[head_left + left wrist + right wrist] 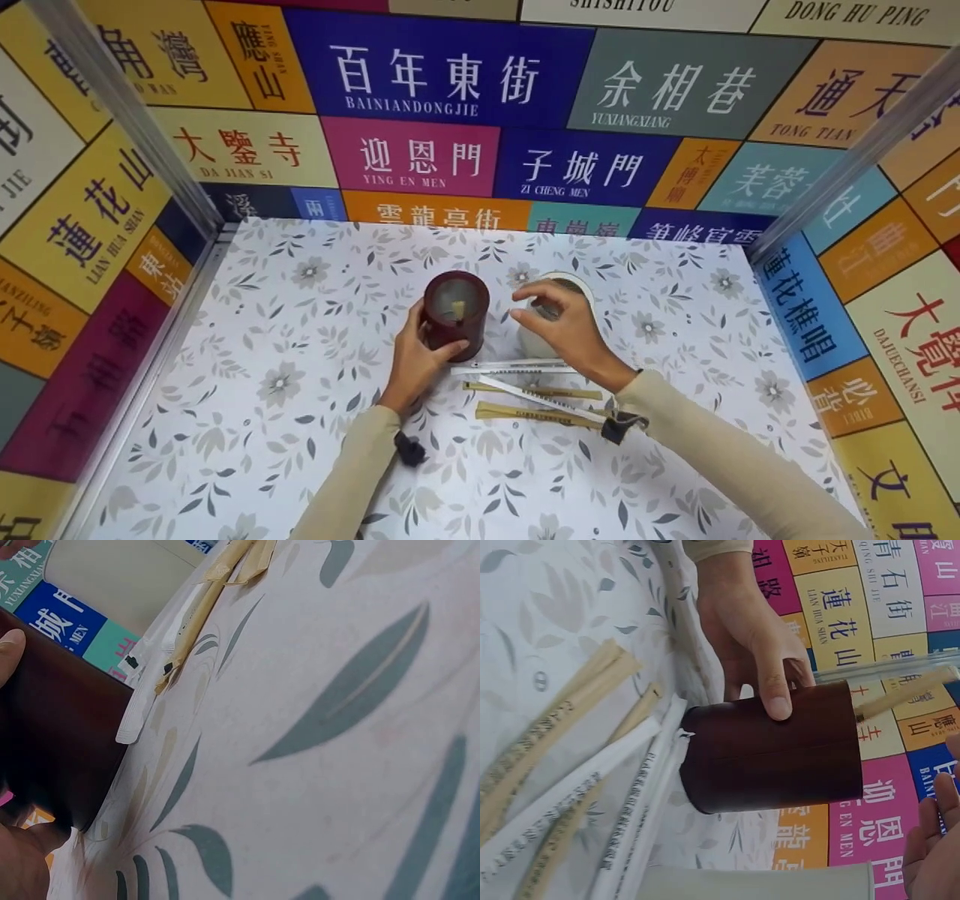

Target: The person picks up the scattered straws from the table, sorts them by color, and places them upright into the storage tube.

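A dark red cylindrical cup (475,324) stands upright on the patterned cloth. My left hand (414,358) grips its side, with the thumb across the front, as the right wrist view shows. One tan paper-wrapped stick (907,694) leans inside the cup and pokes out past its rim. My right hand (568,321) hovers just right of the cup, fingers loosely bent, with nothing seen between thumb and fingertips. Behind and below that hand is a pale round container (534,345), partly covered by it. White (517,370) and tan (536,414) printed paper-wrapped sticks lie in front.
The table's cloth (300,442) has a grey leaf and flower print. Colourful panels (420,82) with place names wall in the back and both sides. Clear strips (855,135) run along the corners. A dark band (410,450) is around the left wrist.
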`<move>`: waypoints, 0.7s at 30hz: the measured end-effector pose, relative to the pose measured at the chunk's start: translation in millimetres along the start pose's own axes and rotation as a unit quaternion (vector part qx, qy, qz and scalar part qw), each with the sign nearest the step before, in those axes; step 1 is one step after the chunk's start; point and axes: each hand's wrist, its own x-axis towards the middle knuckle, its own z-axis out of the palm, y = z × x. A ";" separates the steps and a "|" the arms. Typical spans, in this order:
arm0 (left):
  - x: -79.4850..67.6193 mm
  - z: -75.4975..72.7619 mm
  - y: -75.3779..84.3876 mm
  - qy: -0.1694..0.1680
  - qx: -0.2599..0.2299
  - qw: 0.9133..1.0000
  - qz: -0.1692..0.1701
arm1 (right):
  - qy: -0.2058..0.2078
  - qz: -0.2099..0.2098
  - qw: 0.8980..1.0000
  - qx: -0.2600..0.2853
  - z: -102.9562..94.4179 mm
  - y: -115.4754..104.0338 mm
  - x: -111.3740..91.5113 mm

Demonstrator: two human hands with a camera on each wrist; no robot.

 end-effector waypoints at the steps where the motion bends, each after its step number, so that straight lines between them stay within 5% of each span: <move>1: -0.8 -0.7 2.3 -0.001 -0.003 1.000 -0.002 | -0.004 0.007 1.000 0.000 -1.4 0.4 -5.1; 9: 2.7 -3.0 -27.8 0.003 -0.004 1.000 0.012 | -0.009 0.001 1.000 -0.013 -3.4 23.0 -46.0; 15: 3.5 -2.5 -27.6 -0.002 0.000 1.000 0.022 | -0.017 -0.050 0.998 -0.026 0.1 7.0 -76.0; 21: 5.3 -1.0 -27.4 -0.003 0.016 0.999 0.031 | -0.030 -0.028 0.999 -0.034 3.0 18.6 -106.0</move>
